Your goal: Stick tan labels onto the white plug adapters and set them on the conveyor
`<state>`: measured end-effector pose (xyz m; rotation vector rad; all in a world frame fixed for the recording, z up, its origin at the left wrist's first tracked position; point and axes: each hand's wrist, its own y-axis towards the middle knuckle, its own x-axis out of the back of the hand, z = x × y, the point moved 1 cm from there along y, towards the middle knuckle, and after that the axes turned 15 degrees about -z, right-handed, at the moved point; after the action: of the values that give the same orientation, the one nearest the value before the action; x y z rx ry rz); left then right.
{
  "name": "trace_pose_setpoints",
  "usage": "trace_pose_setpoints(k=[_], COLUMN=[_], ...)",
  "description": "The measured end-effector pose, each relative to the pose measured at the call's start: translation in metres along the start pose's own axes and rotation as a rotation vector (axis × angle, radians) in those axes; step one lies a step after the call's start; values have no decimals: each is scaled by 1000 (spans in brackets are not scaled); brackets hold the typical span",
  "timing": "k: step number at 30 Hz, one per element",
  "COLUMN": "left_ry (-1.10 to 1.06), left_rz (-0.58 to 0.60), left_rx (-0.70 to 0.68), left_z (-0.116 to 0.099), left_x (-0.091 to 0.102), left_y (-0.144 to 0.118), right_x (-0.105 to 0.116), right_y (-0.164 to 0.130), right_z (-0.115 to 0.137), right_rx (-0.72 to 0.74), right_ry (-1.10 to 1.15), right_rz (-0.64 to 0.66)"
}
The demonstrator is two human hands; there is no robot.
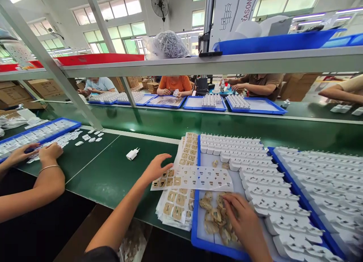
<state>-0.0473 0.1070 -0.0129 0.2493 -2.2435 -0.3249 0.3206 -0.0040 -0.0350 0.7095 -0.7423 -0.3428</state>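
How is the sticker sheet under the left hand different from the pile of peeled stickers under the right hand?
The sticker sheet lies flat, partly over the blue tray edge; the peeled stickers are curled in a loose heap inside it. The sheet is white with mostly empty holes; the heap is tan. The left hand rests on the sheet; the right hand covers the heap.

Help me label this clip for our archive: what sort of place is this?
Most likely an electronics assembly line in a factory. Rows of white charger plugs fill a blue tray, the person's left hand rests on a label sheet, and co-workers sit along a green conveyor belt.
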Motion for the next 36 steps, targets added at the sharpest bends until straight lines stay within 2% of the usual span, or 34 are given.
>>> trace_pose_setpoints(k=[2,4,10,14,19,23,26,30,36], left_ry=[2,19,-3,-96,-269,-557,-678,-806,-812], left_rz=[115,185,300,322,493,645,660,658,685], left_rx=[-21,-2,68,94,137,225,273,365,385], left_z=[-12,-14,-3,-15,-48,-73,-79,-79,-83], left_x=[-11,-14,-3,10,32,34,28,24,18], left_y=[0,1,-2,-3,0,-3,-7,-11,-14], right_x=[2,3,3,1,-10,-31,-44,-49,-47], right_y=[-1,-2,-1,7,38,65,75,78,75], right_z=[1,1,3,10,49,85,96,95,96], right_rx=[-5,-14,-15,32,177,335,415,407,371], right_ry=[2,3,27,17,99,154,156,217,288], right_rz=[9,15,33,19,40,114,159,163,151])
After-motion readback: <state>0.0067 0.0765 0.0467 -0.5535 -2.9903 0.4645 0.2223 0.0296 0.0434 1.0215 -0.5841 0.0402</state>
